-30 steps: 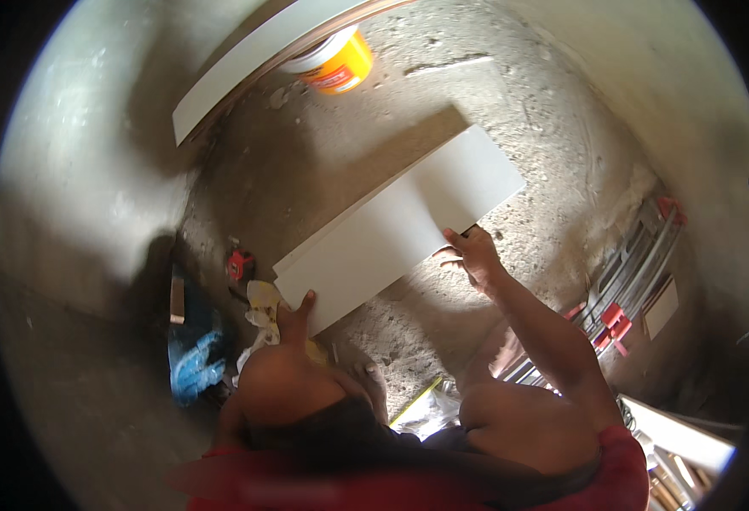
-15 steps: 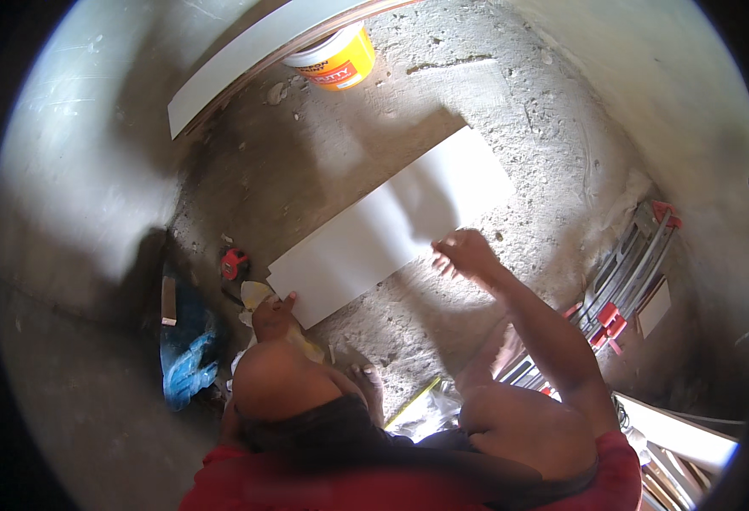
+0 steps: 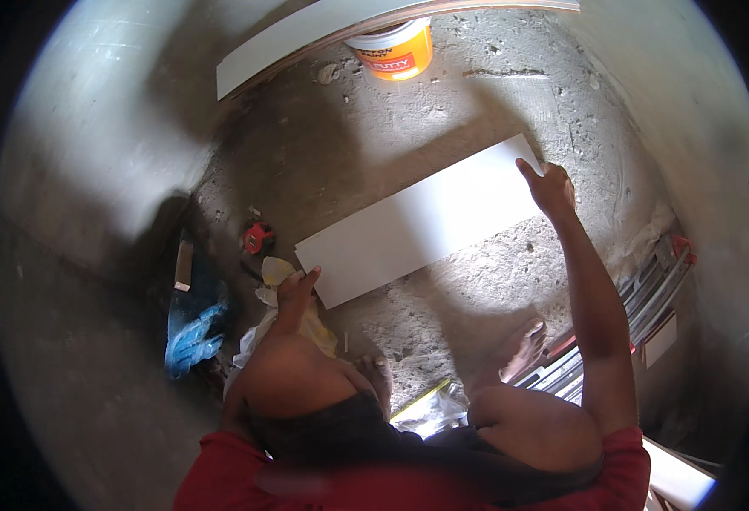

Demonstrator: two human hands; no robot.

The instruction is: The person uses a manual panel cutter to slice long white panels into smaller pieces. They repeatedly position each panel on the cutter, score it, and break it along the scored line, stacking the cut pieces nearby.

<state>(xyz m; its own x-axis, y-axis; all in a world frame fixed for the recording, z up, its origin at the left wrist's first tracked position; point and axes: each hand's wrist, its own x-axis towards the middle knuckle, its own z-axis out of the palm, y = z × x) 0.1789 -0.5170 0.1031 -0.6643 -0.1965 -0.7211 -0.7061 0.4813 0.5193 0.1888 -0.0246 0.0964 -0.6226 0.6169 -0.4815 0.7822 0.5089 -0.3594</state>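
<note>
A long white board point(image 3: 417, 221) lies slantwise in front of me, its right end farther off than its left. My left hand point(image 3: 296, 294) grips the near left corner, thumb on top and fingers hidden beneath. At the far right end my right hand point(image 3: 552, 189) is closed on the short edge, its thumb resting on the white face. Both hands hold the board just over the rough concrete floor; whether it touches the floor I cannot tell.
A red tape measure point(image 3: 258, 238) lies left of the board, near crumpled plastic bags point(image 3: 259, 336) and a blue-smeared sheet point(image 3: 195, 336). Beyond stands an orange-and-white bucket point(image 3: 396, 53) under a long white panel point(image 3: 298, 38). Metal clamps point(image 3: 647, 289) lean at right.
My right hand has moved from the board's near edge out to its right end and taken hold there. The board has turned slightly flatter across the view. My left hand keeps its corner.
</note>
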